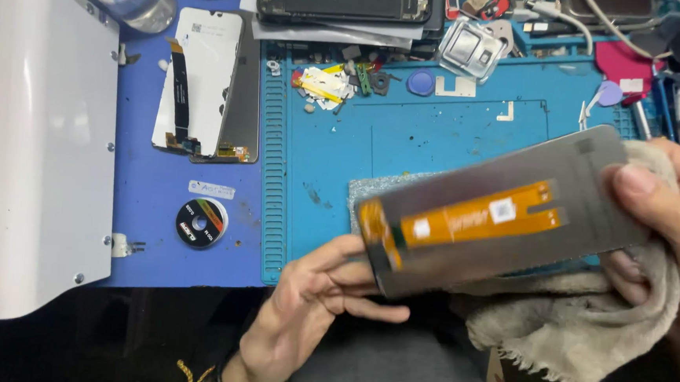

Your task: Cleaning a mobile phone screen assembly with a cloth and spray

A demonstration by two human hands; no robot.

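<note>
Both ends of the flat grey phone screen panel with its orange ribbon strip [496, 212] are pinched — left hand [313, 307] bare, right hand [669, 211] through a beige rag [583, 324]. It hangs above the desk; squeezing hard might crack it.

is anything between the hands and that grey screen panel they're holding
Partly. The left hand grips the panel bare at its lower left end. At the right end, a beige cloth lies between the right hand and the panel's underside; only the thumb touches the top directly.
</note>
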